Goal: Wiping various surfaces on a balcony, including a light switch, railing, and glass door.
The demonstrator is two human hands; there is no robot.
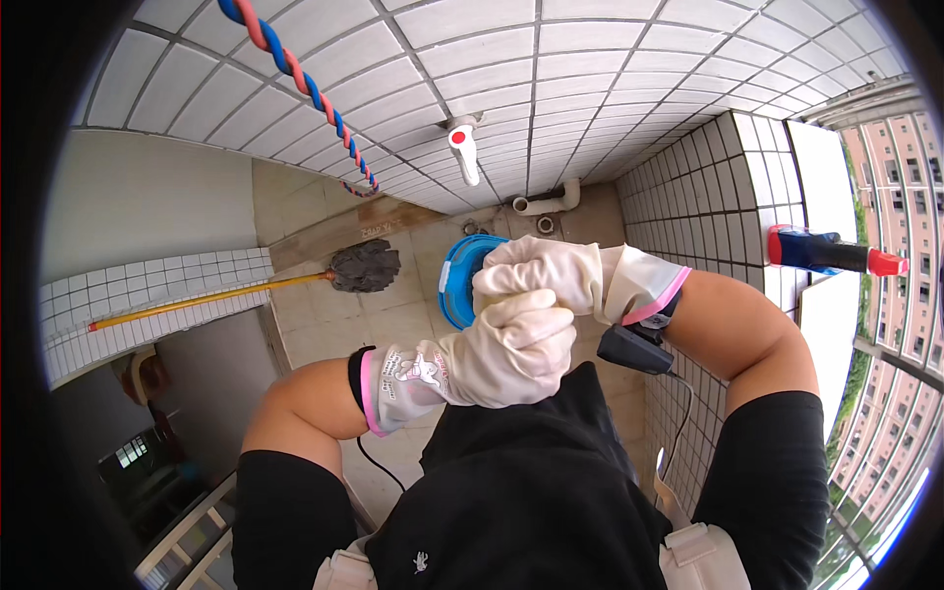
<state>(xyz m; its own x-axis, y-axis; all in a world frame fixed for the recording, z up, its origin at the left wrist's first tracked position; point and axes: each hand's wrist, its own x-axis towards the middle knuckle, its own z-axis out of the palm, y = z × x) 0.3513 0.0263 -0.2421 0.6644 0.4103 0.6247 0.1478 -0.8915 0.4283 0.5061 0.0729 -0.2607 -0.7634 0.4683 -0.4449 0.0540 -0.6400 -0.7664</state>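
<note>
Both my hands wear whitish rubber gloves with pink cuffs and meet in front of my body. My left hand [520, 346] is curled, nearer to my chest, its fingers bunched against the other glove. My right hand [542, 273] is curled just beyond it, over the right side of a blue plastic bucket [456, 284] on the tiled floor. The gloves cover part of the bucket, and its contents are mostly hidden. Whether anything lies inside the curled fingers cannot be seen.
A mop with a grey head [365, 265] and yellow handle [214, 300] is at left. On the tiled wall are a white tap [464, 151] and, lower, a drainpipe [549, 205]. A twisted blue and pink rope [313, 92] hangs upper left. A red and blue spray bottle [818, 248] stands right.
</note>
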